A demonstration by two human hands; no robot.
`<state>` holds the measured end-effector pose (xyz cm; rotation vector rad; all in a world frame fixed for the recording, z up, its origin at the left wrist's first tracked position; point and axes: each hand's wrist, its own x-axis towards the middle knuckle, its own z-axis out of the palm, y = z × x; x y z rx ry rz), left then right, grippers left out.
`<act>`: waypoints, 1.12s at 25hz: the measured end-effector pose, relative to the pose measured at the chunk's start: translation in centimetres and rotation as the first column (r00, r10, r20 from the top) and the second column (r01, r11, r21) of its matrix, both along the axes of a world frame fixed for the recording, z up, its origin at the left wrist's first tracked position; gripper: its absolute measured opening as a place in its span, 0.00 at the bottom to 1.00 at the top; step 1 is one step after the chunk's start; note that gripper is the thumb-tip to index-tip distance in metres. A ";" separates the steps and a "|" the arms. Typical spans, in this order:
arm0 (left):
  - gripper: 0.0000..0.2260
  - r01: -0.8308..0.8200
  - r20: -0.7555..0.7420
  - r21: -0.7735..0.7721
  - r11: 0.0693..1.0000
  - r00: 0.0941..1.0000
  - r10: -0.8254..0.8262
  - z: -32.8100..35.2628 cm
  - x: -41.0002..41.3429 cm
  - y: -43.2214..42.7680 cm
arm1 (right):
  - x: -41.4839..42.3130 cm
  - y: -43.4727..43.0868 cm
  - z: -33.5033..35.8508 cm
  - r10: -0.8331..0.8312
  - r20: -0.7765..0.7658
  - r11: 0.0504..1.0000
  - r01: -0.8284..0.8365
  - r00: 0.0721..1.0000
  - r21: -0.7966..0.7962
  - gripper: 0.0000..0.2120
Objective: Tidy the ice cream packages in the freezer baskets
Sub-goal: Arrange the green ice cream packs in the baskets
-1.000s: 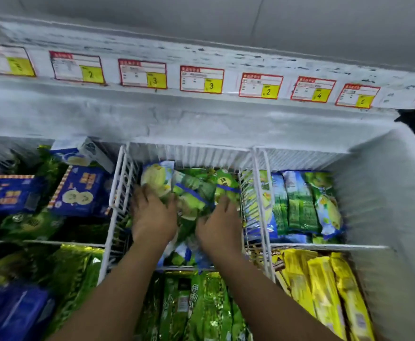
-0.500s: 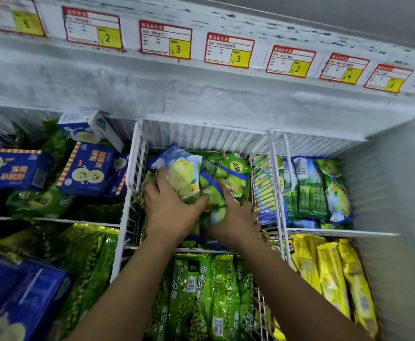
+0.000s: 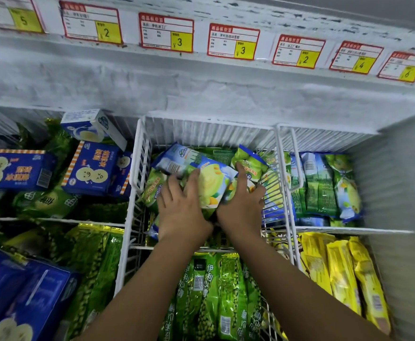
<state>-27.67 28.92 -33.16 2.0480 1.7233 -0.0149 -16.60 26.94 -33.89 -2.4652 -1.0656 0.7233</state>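
Change vs 1 s ago: both hands were flat and apart, pressing on loose pkts low in the white wire basket (image 3: 140,153) at the freezer's back. Half a sec ago they'd begun scooping inward. Now they've closed on one bunch. The pale-blue and yellow-green soft plastic ice cream packets (image 3: 211,185) are squeezed btwn the palms and sit higher in the basket. The top one is tilted, w/ its barcode end toward the basket's left wall.

L hand (image 3: 182,210): fingers spread and wrapped on the bunch's left side, holding it. R hand (image 3: 241,205): thumb up on a greener pkt, fingers curled round the right side, also holding. Heels of the hands are close together near the basket's front.

My read: gathering is done and squaring-up is in hand. The bunch isn't laid down yet, and more pkts lie loose under it and to its left inside the basket. Next prob. needs the ends turned one way and the lot set in a row, like the green-and-blue plastic packets (image 3: 324,185) in the compartment right of the basket. Risk: the film looks slick, so a pkt could slip from the squeeze.

Left of the basket: dark-blue cardboard boxes (image 3: 91,168), jumbled. In front of it: long green foil bars (image 3: 211,291), fairly straight.
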 end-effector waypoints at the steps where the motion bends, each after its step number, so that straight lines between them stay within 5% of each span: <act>1: 0.48 -0.013 -0.055 0.010 1.000 0.998 0.014 -0.2 0.2 0.2 | 0.1 -0.1 0.0 0.002 -0.001 1.000 -0.002 1.000 0.011 0.39; 7: 0.44 -0.087 0.015 0.146 0.985 0.996 0.086 -0.9 -0.4 3.7 | 0.8 0.8 -0.3 0.011 0.021 0.997 -0.013 1.000 0.078 0.51; 11: 0.52 0.024 -0.031 -0.018 1.000 0.999 -0.025 -0.6 -1.6 3.2 | 1.1 0.4 -0.7 0.032 -0.049 0.999 -0.032 0.998 0.007 0.58; 16: 0.62 0.239 -0.162 -0.178 0.955 0.950 -0.268 -0.2 -2.7 3.8 | 2.0 0.3 -0.6 0.013 -0.050 1.000 -0.014 0.999 -0.027 0.57; 22: 0.57 0.323 -0.212 0.006 0.946 0.925 -0.314 0.6 -3.0 3.3 | 1.3 0.1 -0.2 0.038 -0.005 0.998 -0.038 0.999 -0.049 0.55; 28: 0.56 0.232 -0.241 0.146 0.962 0.951 -0.193 0.1 -2.5 2.5 | 1.4 0.0 -0.4 0.111 0.139 0.978 -0.083 0.984 -0.189 0.55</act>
